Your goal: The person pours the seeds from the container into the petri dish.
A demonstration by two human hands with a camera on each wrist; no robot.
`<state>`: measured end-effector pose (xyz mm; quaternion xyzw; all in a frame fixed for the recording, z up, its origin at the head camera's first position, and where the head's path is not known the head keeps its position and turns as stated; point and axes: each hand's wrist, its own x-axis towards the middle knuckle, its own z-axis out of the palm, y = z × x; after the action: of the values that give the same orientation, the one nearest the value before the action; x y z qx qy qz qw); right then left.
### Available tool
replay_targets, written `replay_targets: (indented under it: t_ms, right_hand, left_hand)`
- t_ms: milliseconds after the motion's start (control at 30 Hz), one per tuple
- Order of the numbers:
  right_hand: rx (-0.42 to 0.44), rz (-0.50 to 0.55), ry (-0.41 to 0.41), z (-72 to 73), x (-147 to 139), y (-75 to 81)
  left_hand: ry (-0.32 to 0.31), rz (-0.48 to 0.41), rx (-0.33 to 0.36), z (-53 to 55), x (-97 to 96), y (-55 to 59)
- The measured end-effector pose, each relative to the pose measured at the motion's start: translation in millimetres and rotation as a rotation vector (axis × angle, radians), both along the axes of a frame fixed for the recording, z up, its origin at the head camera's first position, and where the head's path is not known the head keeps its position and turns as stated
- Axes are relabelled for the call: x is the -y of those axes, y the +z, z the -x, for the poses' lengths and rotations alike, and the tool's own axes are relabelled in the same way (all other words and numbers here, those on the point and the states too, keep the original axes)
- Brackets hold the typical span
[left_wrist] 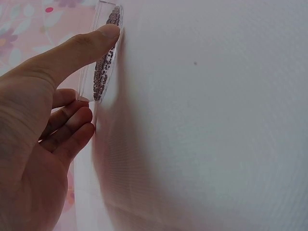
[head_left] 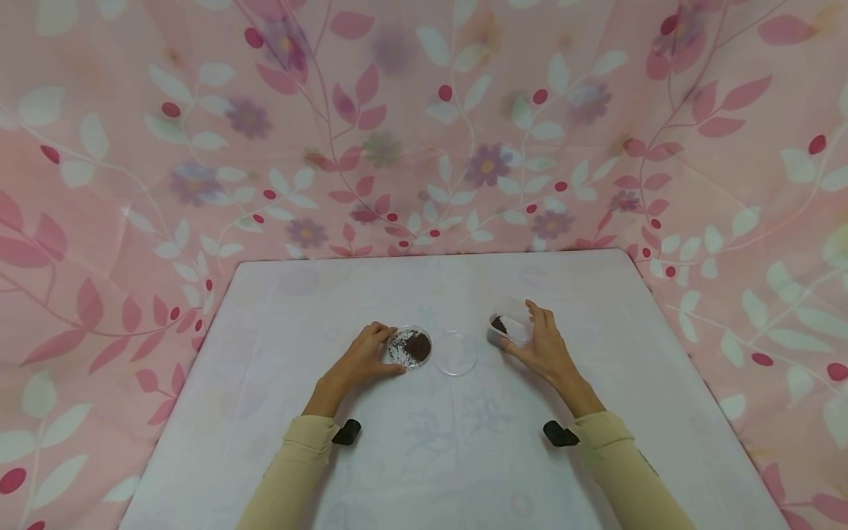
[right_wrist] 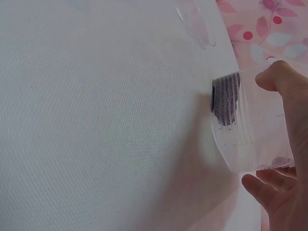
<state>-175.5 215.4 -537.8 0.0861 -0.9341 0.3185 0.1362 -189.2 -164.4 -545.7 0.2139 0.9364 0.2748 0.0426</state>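
Note:
My left hand (head_left: 361,358) grips a clear round petri dish (head_left: 400,355) by its left edge, thumb at the near side and fingers at the far side. Dark brown granules (head_left: 417,346) lie in the dish, heaped toward the right and scattered elsewhere. In the left wrist view the dish (left_wrist: 89,72) stands edge-on beneath the thumb. My right hand (head_left: 546,350) holds a clear plastic container (head_left: 520,335), thumb on one side and fingers on the other. It is tilted, with more dark granules (right_wrist: 227,98) gathered at its base in the right wrist view.
A clear round lid or dish (head_left: 455,353) lies on the white-covered table (head_left: 437,471), between the two hands. Pink floral cloth (head_left: 424,147) hangs behind the table and at both sides. Dark wrist-worn devices (head_left: 560,434) sit below both wrists.

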Motion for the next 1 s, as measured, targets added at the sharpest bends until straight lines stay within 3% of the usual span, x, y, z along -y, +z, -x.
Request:
replay_targets:
  t_ms: [467, 733, 1000]
  right_hand:
    - [0.018, -0.029, 0.014, -2.6, -3, 3.2]
    - [-0.084, -0.094, 0.038, 0.4, 2, 10.6]
    - [-0.204, -0.201, 0.164, 5.0, 30, 30.5]
  left_hand:
    - [-0.001, -0.023, -0.001, -1.4, 0.3, 1.2]
    - [0.0, -0.025, 0.005, -1.6, 0.8, 0.0]
    - [-0.005, -0.026, 0.006, -1.7, 0.9, 1.5]
